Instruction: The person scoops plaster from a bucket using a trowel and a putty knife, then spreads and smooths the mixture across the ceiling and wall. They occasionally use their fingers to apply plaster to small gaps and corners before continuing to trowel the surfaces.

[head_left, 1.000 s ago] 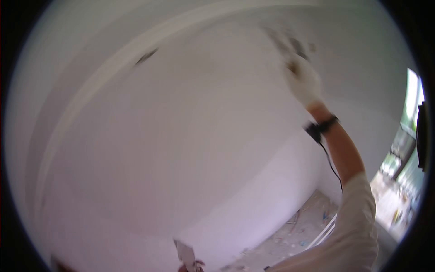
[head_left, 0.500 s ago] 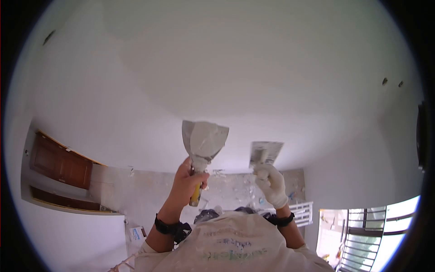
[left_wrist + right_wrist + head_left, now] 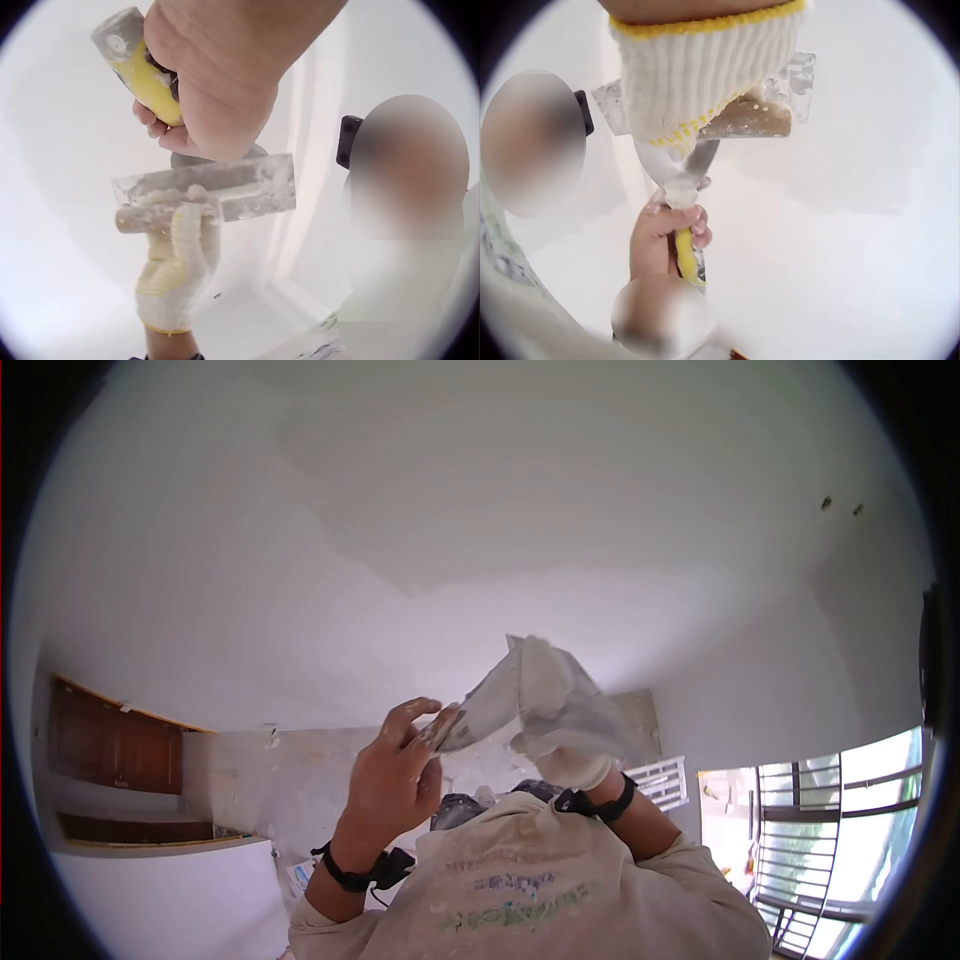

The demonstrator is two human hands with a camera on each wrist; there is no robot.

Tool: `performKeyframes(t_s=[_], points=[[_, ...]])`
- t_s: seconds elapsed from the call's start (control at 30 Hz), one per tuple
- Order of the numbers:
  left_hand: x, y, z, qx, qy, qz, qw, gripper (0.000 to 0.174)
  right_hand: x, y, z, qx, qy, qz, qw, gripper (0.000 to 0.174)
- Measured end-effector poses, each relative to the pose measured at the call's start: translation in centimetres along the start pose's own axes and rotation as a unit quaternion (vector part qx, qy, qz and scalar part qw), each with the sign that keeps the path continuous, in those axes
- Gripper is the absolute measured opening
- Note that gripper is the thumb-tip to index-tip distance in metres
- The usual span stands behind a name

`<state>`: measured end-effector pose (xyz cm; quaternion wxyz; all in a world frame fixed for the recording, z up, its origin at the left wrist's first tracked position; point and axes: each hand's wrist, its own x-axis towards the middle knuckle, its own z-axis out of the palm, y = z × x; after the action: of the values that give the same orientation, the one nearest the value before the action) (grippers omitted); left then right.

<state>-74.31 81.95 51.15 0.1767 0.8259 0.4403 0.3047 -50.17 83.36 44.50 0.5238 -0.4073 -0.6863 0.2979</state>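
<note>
My bare left hand [image 3: 395,780] grips a putty knife by its yellow handle [image 3: 150,86]. The flared blade of the putty knife [image 3: 703,156] points toward my right hand. In a white knitted glove with yellow trim, my right hand [image 3: 176,262] holds a rectangular steel trowel [image 3: 259,187] by its round handle [image 3: 754,121]. The two blades overlap in front of my chest, with the trowel partly covering the putty knife in both wrist views. White putty smears the trowel's back and handle. In the head view the right hand and its trowel are blurred.
A broad pale wall [image 3: 330,590] fills the space ahead, with a darker patch [image 3: 480,510] on its upper part. Two small holes [image 3: 826,504] mark it at the right. A brown door [image 3: 115,735] stands at the left, a barred window [image 3: 800,830] at the right. Below lies a stained floor [image 3: 300,780].
My right arm has come down from high on the wall. Held apart half a second ago, the trowel and putty knife now overlap. The head view has swung downward.
</note>
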Motion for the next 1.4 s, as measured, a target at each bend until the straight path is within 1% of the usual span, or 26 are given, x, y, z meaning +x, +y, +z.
performKeyframes(t_s=[0.07,0.1,0.13,0.17,0.2,0.23,0.27,0.33,0.37,0.4,0.47,0.53,0.57,0.6,0.67,0.7,0.73,0.77,0.8,0.83,0.9,1.13,1.2,1.33,1.37,1.4], points=[[-1.1,-1.4,-0.7,-0.021,-0.007,0.003,1.000,0.043,0.7,-1.2,-1.9,0.043,0.031,0.042,0.998,0.026],[-2.1,-2.7,-1.0,-0.092,-0.075,-0.004,0.993,0.039,0.8,-0.7,-1.9,0.023,0.106,-0.081,0.991,0.024],[-2.7,-4.1,-0.9,-0.160,-0.146,-0.009,0.976,0.035,0.6,0.0,-3.4,0.010,0.115,-0.072,0.991,0.024],[-3.0,-5.4,0.0,-0.311,-0.202,-0.070,0.926,0.024,0.0,0.4,-5.8,0.321,0.030,0.026,0.946,0.027],[-2.7,-6.3,1.2,-0.320,-0.215,-0.067,0.920,0.024,-0.4,0.9,-7.4,0.601,-0.053,0.117,0.789,0.029],[-2.1,-6.8,2.4,-0.414,-0.323,-0.144,0.839,0.022,-0.6,1.5,-7.8,0.688,-0.087,0.115,0.711,0.032],[-1.4,-7.3,3.8,-0.491,-0.420,-0.217,0.732,0.022,-2.0,1.7,-7.4,0.686,-0.073,0.120,0.713,0.032],[-0.2,-7.1,8.3,-0.468,-0.489,-0.154,0.720,0.023,-4.6,2.5,-6.7,0.511,0.278,0.276,0.765,0.034],[0.1,-6.6,10.2,-0.548,-0.491,-0.177,0.653,0.023,-4.8,4.1,-8.5,0.578,0.053,0.201,0.790,0.028],[0.9,-6.2,11.4,-0.620,-0.489,-0.203,0.579,0.023,-5.3,5.0,-10.5,0.579,0.067,0.206,0.786,0.028],[3.5,-5.8,11.9,-0.633,-0.495,-0.206,0.558,0.025,-5.7,4.8,-13.9,0.326,-0.199,0.312,0.870,0.018],[6.0,-5.8,12.2,-0.616,-0.484,-0.181,0.595,0.027,-9.0,6.0,-17.4,0.238,-0.182,0.330,0.895,0.007],[5.7,-6.4,13.5,-0.650,-0.433,-0.221,0.584,0.030,-11.3,7.2,-19.2,0.111,-0.240,0.371,0.890,0.007],[6.3,-6.7,14.6,-0.642,-0.467,-0.227,0.564,0.030,-14.1,8.4,-20.6,-0.016,-0.290,0.414,0.863,0.008],[7.4,-6.9,18.0,-0.583,-0.382,-0.167,0.698,0.032,-21.7,11.6,-20.7,-0.092,-0.100,0.470,0.872,0.008],[7.2,-6.4,19.6,-0.584,-0.420,-0.166,0.675,0.032,-25.5,12.9,-20.8,-0.163,-0.042,0.540,0.825,0.015],[7.3,-6.0,21.9,-0.517,-0.383,-0.174,0.745,0.033,-29.6,14.2,-21.1,-0.157,-0.017,0.564,0.810,0.015],[7.6,-5.9,24.4,-0.445,-0.336,-0.174,0.811,0.034,-33.4,15.9,-21.5,-0.163,0.009,0.639,0.751,0.022],[7.7,-5.7,27.1,-0.445,-0.358,-0.169,0.803,0.034,-36.6,17.4,-22.0,-0.166,0.030,0.704,0.689,0.030],[7.2,-5.6,29.8,-0.445,-0.340,-0.210,0.802,0.033,-39.6,18.7,-22.2,-0.157,0.041,0.714,0.681,0.030],[5.5,-6.3,31.8,-0.441,-0.329,-0.265,0.792,0.031,-44.0,18.7,-20.3,-0.148,-0.080,0.813,0.558,0.035],[-0.1,-12.6,46.5,-0.408,-0.400,-0.200,0.796,0.028,-50.0,26.4,-14.7,-0.057,-0.081,0.849,0.519,0.049],[-2.0,-14.7,52.5,-0.400,-0.417,-0.221,0.786,0.027,-53.2,32.7,-12.6,-0.159,0.014,0.820,0.549,0.052],[-8.4,-19.9,61.2,-0.331,-0.451,-0.214,0.801,0.027,-62.1,46.7,-8.5,-0.184,-0.061,0.839,0.508,0.049],[-10.0,-21.0,62.1,-0.326,-0.463,-0.219,0.795,0.027,-64.8,49.8,-7.8,-0.157,-0.070,0.833,0.526,0.054],[-11.5,-22.1,63.3,-0.298,-0.446,-0.182,0.824,0.027,-66.7,53.0,-7.2,-0.112,-0.009,0.886,0.450,0.061]])
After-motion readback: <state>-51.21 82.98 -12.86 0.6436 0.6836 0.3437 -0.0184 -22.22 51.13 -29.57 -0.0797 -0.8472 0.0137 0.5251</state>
